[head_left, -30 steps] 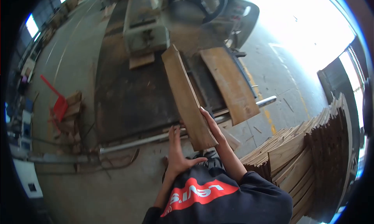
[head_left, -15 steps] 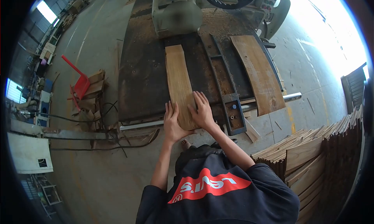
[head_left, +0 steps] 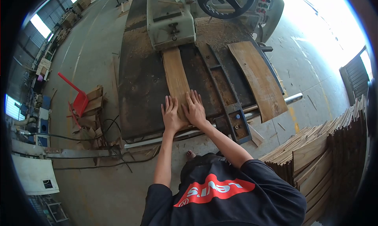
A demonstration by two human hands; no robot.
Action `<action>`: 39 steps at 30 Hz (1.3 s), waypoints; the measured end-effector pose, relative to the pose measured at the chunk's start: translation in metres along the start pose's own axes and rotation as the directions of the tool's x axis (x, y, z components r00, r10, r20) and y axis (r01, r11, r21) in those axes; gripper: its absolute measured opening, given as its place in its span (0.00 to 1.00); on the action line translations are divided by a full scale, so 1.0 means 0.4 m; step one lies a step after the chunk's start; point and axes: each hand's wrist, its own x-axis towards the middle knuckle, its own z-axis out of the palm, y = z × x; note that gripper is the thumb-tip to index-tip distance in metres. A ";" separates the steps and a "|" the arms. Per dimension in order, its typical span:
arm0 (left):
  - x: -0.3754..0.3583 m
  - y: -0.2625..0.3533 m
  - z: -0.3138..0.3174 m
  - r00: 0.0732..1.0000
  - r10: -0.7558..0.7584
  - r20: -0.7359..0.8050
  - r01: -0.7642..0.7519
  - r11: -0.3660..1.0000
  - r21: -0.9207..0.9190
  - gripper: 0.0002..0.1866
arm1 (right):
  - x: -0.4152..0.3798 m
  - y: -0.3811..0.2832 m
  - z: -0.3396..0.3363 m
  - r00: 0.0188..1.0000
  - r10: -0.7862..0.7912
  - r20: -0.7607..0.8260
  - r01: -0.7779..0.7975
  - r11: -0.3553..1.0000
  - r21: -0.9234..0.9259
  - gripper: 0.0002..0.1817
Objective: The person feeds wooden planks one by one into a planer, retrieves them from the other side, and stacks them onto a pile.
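Observation:
A long narrow wooden board (head_left: 176, 74) lies on the dark machine table (head_left: 141, 96), its far end under the front of the pale machine housing (head_left: 173, 32). My left hand (head_left: 171, 116) rests on the near left part of the board, fingers stretched forward. Beside it, my right hand (head_left: 195, 111) lies flat on the board's near right part with its fingers extended. Both palms cover much of the near end, which is partly hidden. To the right of the board runs a black metal guide fence (head_left: 226, 88), apart from my hands.
A wider board (head_left: 258, 80) lies right of the fence. Sawdust and a black handwheel (head_left: 226, 1) are at the back. A metal rail (head_left: 147, 142) runs along the table's front. Stacked thin boards (head_left: 311, 155) stand at right; a red dustpan (head_left: 80, 102) sits on offcuts at left.
The board has slid forward, its far end now reaching under the housing. Both hands have moved forward with it and still lie on it. The camera view has tilted slightly.

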 end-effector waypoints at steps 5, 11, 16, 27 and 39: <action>0.093 -0.035 -0.010 0.997 -0.010 0.071 0.005 0.998 0.058 0.71 | 0.088 0.011 0.035 1.000 0.001 -0.026 -0.002 1.000 -0.029 0.32; 0.218 -0.083 0.007 0.996 -0.010 0.087 0.004 0.997 0.071 0.72 | 0.209 0.050 0.093 0.997 0.022 -0.080 -0.025 0.999 -0.033 0.32; 0.340 -0.129 0.009 0.993 -0.014 0.120 -0.001 0.992 0.123 0.75 | 0.303 0.083 0.134 0.996 0.024 -0.086 -0.025 1.000 -0.019 0.30; 0.269 -0.118 0.043 0.976 0.090 -0.199 -0.089 0.996 0.013 0.65 | 0.354 0.211 -0.144 0.984 -0.174 0.036 0.174 0.985 -0.009 0.41; 0.127 -0.069 0.017 0.973 -0.008 -0.233 0.042 0.989 0.144 0.55 | -0.075 0.526 -0.724 0.652 0.749 0.121 -0.615 0.615 -0.493 0.90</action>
